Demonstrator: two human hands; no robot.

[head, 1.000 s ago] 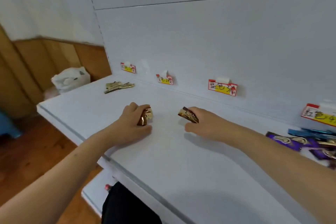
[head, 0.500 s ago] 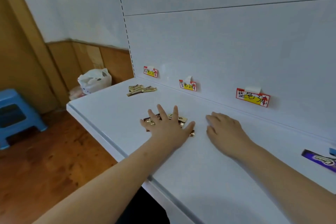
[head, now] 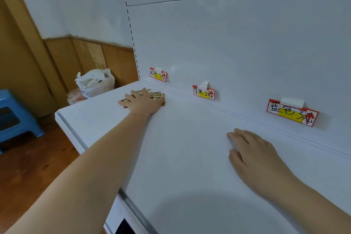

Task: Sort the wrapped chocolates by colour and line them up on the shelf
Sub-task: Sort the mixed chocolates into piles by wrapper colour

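Several gold-brown wrapped chocolates [head: 156, 95] lie bunched at the far left of the white shelf [head: 190, 157], just below the first price label [head: 158, 74]. My left hand [head: 142, 102] lies flat on top of them with fingers spread, pressing them down; most of the pile is hidden under it. My right hand [head: 250, 150] rests palm-down on the bare shelf nearer me, fingers relaxed, holding nothing.
Two more red-and-yellow labels, a middle label [head: 203, 92] and a right label [head: 292, 113], are taped to the white back panel. Left of the shelf edge are a white plastic bag [head: 95, 81], a blue stool [head: 15, 116] and a wooden floor.
My left hand has slid the brown chocolates leftward and back to join the pile under the first label. The view has swung left; the purple and blue chocolates are out of frame.
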